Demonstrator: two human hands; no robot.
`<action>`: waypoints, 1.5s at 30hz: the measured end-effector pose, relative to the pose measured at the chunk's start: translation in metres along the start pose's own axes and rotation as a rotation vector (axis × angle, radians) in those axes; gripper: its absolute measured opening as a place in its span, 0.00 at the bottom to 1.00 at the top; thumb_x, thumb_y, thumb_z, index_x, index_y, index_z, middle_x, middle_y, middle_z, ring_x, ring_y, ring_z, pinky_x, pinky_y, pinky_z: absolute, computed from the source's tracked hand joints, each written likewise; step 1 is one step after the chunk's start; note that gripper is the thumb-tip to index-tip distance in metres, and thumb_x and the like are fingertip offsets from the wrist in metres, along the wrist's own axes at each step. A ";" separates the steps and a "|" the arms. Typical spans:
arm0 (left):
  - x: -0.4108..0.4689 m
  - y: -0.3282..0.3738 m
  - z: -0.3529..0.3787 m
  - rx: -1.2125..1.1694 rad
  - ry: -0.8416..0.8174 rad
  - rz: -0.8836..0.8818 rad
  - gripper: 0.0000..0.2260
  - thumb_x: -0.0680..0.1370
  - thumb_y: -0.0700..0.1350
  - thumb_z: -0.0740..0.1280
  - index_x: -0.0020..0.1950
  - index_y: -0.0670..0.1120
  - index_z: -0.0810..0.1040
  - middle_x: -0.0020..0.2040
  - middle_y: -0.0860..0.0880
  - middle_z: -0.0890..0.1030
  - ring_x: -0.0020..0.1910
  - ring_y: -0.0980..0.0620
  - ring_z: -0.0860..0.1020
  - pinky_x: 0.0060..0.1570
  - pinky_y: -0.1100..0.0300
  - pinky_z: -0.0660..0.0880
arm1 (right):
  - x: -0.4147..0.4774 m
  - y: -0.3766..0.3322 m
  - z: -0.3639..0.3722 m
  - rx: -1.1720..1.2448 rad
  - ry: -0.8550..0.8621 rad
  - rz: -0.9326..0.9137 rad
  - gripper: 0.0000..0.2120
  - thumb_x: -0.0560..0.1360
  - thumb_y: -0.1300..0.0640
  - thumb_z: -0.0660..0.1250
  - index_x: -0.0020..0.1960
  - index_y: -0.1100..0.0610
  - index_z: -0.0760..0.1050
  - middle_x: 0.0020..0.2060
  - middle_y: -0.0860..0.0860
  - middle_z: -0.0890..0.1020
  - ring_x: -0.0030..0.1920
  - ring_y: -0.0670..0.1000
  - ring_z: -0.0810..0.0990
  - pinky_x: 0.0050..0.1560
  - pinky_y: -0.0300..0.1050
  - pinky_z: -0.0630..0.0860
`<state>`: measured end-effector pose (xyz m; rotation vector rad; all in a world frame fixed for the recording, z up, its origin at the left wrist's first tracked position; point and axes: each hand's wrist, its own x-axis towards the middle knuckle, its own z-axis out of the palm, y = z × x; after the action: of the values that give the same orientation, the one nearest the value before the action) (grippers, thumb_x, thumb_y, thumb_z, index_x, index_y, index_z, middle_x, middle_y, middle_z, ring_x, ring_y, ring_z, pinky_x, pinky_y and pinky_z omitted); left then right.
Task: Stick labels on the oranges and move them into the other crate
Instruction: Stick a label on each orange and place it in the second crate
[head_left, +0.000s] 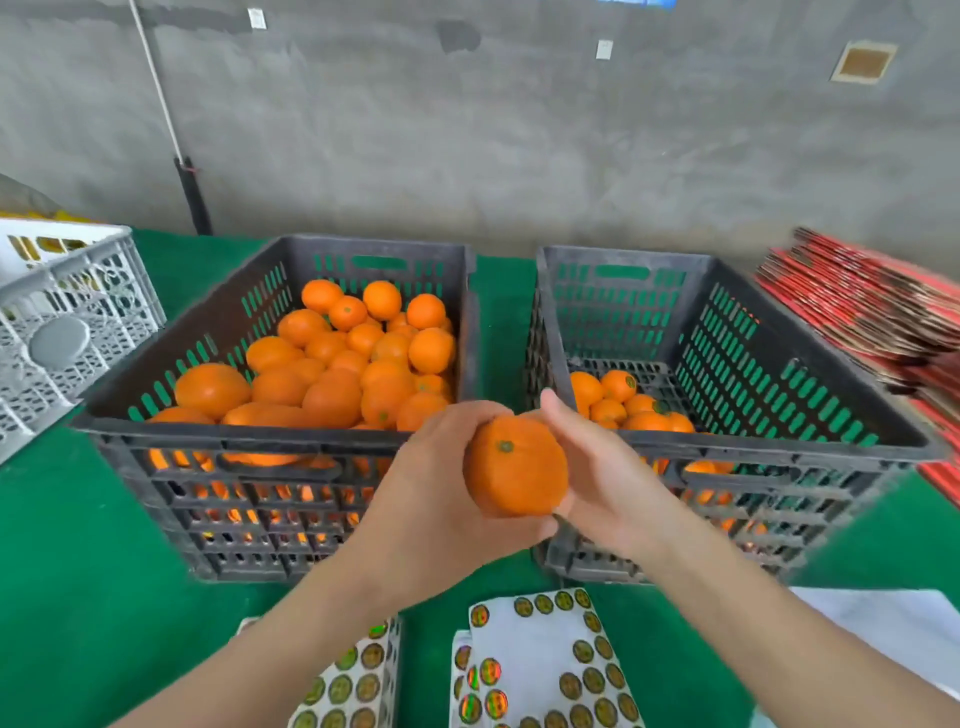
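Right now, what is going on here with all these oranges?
A person holds one orange in front of two black crates: the left hand grips it, the right hand rests against its other side. The left crate is heaped with oranges; the right crate holds only a few, some labelled. Label sheets lie on the green table nearby.

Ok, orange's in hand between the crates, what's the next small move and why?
Probably lift the right hand off the orange to check for a label: none shows on the visible face, and that hand covers its right side. The left hand grips it near the right crate, ready for the drop.
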<state>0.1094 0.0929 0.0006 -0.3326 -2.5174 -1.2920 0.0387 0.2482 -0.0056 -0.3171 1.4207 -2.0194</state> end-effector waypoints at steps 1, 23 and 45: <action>-0.004 0.001 0.004 0.022 -0.051 -0.014 0.30 0.62 0.54 0.79 0.55 0.68 0.65 0.56 0.67 0.71 0.55 0.67 0.71 0.49 0.73 0.70 | -0.010 0.002 -0.009 -0.077 -0.028 -0.020 0.27 0.67 0.39 0.69 0.54 0.61 0.78 0.53 0.59 0.81 0.50 0.56 0.81 0.43 0.48 0.79; -0.094 -0.113 0.093 -1.043 0.228 -1.141 0.31 0.68 0.41 0.72 0.69 0.42 0.63 0.60 0.43 0.72 0.57 0.46 0.73 0.56 0.51 0.69 | 0.022 0.176 -0.088 -1.368 0.144 0.074 0.17 0.76 0.65 0.62 0.63 0.56 0.72 0.52 0.53 0.80 0.56 0.54 0.76 0.61 0.42 0.68; -0.075 -0.109 0.110 -1.081 -0.037 -1.157 0.32 0.60 0.49 0.75 0.62 0.43 0.72 0.51 0.39 0.79 0.41 0.43 0.79 0.42 0.53 0.74 | -0.038 0.191 -0.049 -1.426 0.342 -0.442 0.08 0.61 0.60 0.77 0.33 0.53 0.79 0.32 0.47 0.78 0.31 0.50 0.79 0.28 0.34 0.74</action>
<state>0.1260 0.1156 -0.1687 1.0696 -1.6608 -2.9462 0.1106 0.2687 -0.1919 -0.9393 3.0269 -0.9562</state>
